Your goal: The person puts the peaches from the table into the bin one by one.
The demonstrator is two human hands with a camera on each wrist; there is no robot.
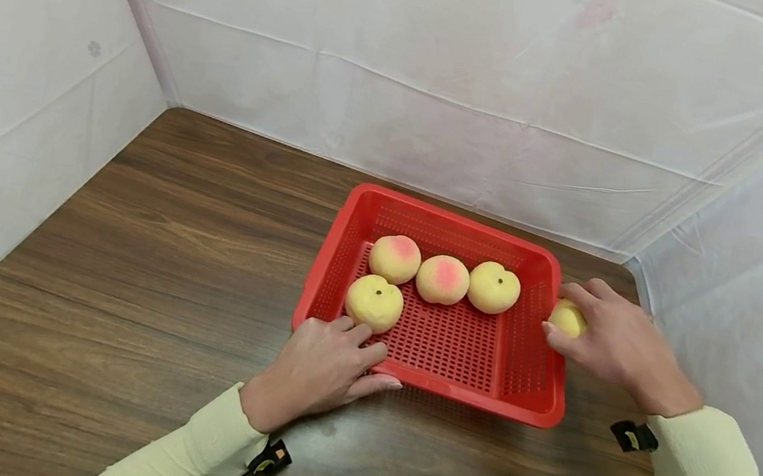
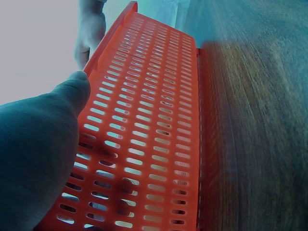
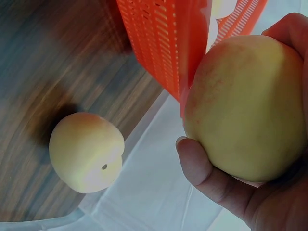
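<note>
A red slotted basket (image 1: 475,401) sits on the brown wooden table and holds several yellow-pink peaches (image 1: 443,279). My left hand (image 1: 364,355) grips the basket's near left rim: the fingers reach inside next to the front-left peach (image 1: 374,303), while the thumb (image 2: 43,144) lies on the outer wall (image 2: 144,134). At the basket's right rim, my right hand (image 1: 563,310) holds one more peach (image 1: 569,319) (image 3: 245,106), just outside the wall (image 3: 168,43). Another peach (image 3: 86,151) lies loose on the table below that hand, hidden in the head view.
White sheeted walls (image 1: 450,75) close off the table at the back, left and right. The right wall stands close behind my right hand. Bare wood (image 1: 164,255) stretches left of the basket and in front of it.
</note>
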